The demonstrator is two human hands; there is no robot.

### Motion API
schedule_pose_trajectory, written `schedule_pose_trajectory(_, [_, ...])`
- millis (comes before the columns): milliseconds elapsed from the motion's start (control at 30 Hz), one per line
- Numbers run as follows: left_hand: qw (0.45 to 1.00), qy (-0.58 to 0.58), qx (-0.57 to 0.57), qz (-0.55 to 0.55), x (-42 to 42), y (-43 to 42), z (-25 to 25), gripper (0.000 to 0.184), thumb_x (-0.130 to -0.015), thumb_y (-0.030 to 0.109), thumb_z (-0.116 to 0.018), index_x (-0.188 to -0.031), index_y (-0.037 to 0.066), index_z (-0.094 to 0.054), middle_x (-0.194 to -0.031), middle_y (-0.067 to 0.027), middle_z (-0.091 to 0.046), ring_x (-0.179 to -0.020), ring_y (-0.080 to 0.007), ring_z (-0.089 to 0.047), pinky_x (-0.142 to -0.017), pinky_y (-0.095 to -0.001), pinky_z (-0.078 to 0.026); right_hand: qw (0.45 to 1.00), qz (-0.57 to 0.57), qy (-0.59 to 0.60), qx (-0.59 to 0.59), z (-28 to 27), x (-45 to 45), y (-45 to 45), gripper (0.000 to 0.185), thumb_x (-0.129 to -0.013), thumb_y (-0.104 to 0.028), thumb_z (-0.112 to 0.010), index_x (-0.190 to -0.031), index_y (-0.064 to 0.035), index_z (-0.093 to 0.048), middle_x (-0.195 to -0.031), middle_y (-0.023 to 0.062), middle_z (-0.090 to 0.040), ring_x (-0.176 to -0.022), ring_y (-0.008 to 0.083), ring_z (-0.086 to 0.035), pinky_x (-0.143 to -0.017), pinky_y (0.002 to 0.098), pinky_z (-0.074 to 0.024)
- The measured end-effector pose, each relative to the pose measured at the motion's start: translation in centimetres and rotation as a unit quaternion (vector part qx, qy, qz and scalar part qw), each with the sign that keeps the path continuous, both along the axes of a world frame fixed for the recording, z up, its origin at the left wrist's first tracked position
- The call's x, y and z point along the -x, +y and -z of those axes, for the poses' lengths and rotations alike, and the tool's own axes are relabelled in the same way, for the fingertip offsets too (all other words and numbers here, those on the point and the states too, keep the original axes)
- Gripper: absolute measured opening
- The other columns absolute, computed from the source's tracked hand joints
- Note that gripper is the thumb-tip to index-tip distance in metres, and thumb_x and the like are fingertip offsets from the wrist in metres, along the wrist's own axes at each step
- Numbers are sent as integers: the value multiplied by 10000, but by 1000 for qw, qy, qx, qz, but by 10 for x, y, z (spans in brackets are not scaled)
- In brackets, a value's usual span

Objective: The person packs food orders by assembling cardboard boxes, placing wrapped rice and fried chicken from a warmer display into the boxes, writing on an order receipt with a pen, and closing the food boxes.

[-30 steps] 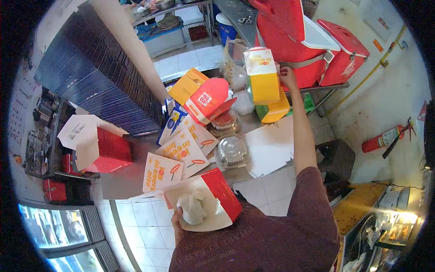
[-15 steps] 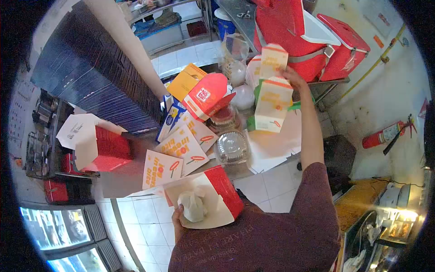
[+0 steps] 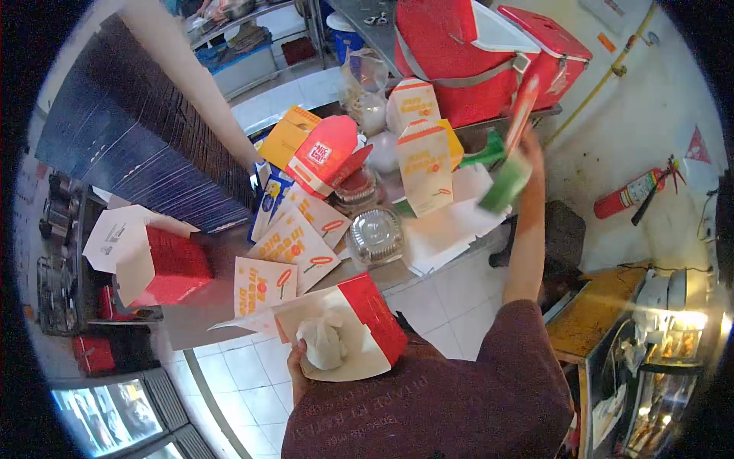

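Observation:
Close to my body, my left hand point(image 3: 298, 359) grips the edge of an open red and white carton point(image 3: 372, 321); a white knotted bag point(image 3: 324, 342) lies inside it. Out to the right, my right hand point(image 3: 527, 153) holds a blurred box point(image 3: 508, 183) with red, white and green parts, clear of the table. Left of it stand an open white and orange printed box point(image 3: 425, 170) and another printed box point(image 3: 413, 103). A clear plastic container point(image 3: 375, 235) and printed paper bags point(image 3: 298, 246) lie on the metal table point(image 3: 191, 325).
A tall stack of dark flat boxes point(image 3: 145, 130) rises at the left, near an open red box point(image 3: 172, 264). Red cooler bags point(image 3: 459, 92) sit at the back right. White cardboard sheets point(image 3: 443, 233) overhang the table edge. A fire extinguisher point(image 3: 631, 197) hangs on the right wall.
My right hand has moved right and slightly down, carrying a box away from the group of printed boxes. My left hand still holds the red carton. The camera view has shifted slightly.

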State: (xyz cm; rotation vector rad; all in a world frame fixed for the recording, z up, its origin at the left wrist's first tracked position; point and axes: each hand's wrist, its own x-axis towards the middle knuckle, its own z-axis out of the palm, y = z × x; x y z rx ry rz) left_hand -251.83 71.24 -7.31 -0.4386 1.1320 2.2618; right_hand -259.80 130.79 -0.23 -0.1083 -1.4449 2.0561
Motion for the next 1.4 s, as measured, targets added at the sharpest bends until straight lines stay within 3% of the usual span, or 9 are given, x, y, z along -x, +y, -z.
schedule_pose_trajectory(133, [998,25,-25,60,12,-7,0,638,-802,506,-448,-1208,16,-409,-1082,-202,-531,-944,-328,-560,-719,-429,-508,950,-100,-265,-128,53,-14,-55,398,-806,-250,-625,-1140,-57,-527,-965,16,-601,-881,105,-555,-788,255,-443])
schedule_pose_trajectory(333, [991,18,-33,125,30,-8,-11,626,-800,484,-461,-1190,-5,-433,-1082,-230,-525,-922,-368,-552,-712,-452,-505,907,30,-328,-262,23,-5,-156,436,-783,-375,-646,-998,2,-614,-895,81,-633,-800,125,-572,-691,265,-468])
schedule_pose_trajectory(367, [984,17,-91,153,41,-22,23,657,-796,492,-475,-1218,-6,-408,-1123,-239,-498,-935,-397,-537,-753,-487,-489,894,121,-253,-349,73,2,-139,332,-806,-324,-637,-952,-26,-620,-789,31,-629,-732,76,-563,-573,241,-455])
schedule_pose_trajectory(433, [971,-35,-108,213,62,-44,43,676,-785,493,-489,-1235,-2,-392,-1148,-223,-484,-946,-365,-540,-753,-471,-489,947,122,-202,-217,35,-30,-175,278,-805,-296,-641,-875,-29,-607,-766,3,-622,-683,74,-564,-556,226,-427])
schedule_pose_trajectory(533, [950,-62,-69,298,66,-17,38,667,-788,476,-495,-1243,2,-382,-1156,-205,-483,-956,-338,-543,-763,-454,-487,933,212,-209,-202,2,-111,-211,290,-794,-307,-649,-893,-39,-596,-689,47,-588,-584,96,-508,-518,258,-407])
schedule_pose_trajectory(667, [898,-4,-3,439,20,49,9,630,-805,442,-493,-1244,6,-377,-1145,-187,-493,-964,-316,-548,-782,-436,-483,830,405,-263,-280,36,-303,-251,319,-791,-328,-642,-878,-26,-592,-601,72,-498,-556,134,-451,-497,284,-377])
schedule_pose_trajectory(1000, [672,-23,-78,736,-308,212,-5,457,-839,300,-518,-1187,10,-464,-1097,-143,-551,-1009,-271,-548,-858,-388,-459,587,682,-423,105,150,-725,-491,324,-824,-332,-602,-881,-13,-591,-736,53,-622,-615,110,-573,-476,238,-474])
schedule_pose_trajectory(1100, [623,-56,-30,779,-429,234,-26,432,-830,280,-559,-1191,60,-471,-1117,-129,-547,-1028,-270,-538,-863,-428,-452,536,748,-301,251,136,-796,-548,318,-825,-314,-605,-868,0,-579,-722,72,-617,-616,120,-586,-470,241,-475])
schedule_pose_trajectory(1400, [539,-52,-94,836,-715,331,-7,472,-818,183,-604,-1235,98,-399,-1129,-84,-520,-1036,-246,-528,-882,-425,-440,344,869,-304,188,167,-1014,-551,296,-836,-271,-597,-829,23,-565,-698,78,-614,-603,116,-574,-510,246,-468])
